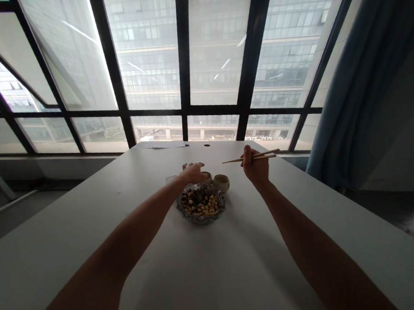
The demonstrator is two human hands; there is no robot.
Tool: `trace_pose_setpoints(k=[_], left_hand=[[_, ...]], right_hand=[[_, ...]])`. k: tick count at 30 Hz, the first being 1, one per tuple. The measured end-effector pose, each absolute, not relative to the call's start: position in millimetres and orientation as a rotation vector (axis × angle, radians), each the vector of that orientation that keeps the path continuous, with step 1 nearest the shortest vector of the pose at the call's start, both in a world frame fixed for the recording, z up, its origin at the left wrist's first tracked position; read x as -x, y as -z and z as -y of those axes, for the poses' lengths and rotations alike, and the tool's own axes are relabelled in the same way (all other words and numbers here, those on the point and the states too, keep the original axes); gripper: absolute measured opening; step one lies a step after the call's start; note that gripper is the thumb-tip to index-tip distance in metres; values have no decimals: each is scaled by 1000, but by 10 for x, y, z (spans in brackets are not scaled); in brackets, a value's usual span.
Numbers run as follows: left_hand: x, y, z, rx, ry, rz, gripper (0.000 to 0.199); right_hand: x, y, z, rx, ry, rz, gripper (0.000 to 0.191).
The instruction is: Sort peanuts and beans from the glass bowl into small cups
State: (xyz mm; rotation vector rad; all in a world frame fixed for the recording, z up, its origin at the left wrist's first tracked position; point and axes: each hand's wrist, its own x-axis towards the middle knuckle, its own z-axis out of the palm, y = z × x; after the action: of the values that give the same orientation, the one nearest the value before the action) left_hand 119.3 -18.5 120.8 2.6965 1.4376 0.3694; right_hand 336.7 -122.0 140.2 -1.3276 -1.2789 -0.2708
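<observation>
Clear glass bowl (201, 218), holding pale nuts (204, 207) and dark pieces (198, 194), sits midway between the white table's (130, 180) side edges; two small cups (221, 183) stand just beyond, toward the far edge. The left hand (193, 173) spreads its fingers by one cup, contact unclear. The right hand (255, 165) pinches chopsticks (234, 161). Positioning cups seems in hand; using the chopsticks would call for lowering their tips.
</observation>
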Motion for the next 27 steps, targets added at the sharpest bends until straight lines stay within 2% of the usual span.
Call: trace_pose_setpoints(k=[5,9,14,27], left_hand=[[-1744,-1107,392,-2804,-181,-1223,86],[-1902,-1017,381,-2823,-109,-1240,85],[-1886,-954,349,-2919,-413,-1102,99],[-1812,-868,407,-3067,-915,-711,94]], right_hand=[[-3504,-1422,1236,1366,362,1144,55],[-3578,-1418,1231,1343,342,1139,55],[-3623,-1402,1206,1347,324,1111,57],[-3645,-1391,1185,1355,370,1073,61]])
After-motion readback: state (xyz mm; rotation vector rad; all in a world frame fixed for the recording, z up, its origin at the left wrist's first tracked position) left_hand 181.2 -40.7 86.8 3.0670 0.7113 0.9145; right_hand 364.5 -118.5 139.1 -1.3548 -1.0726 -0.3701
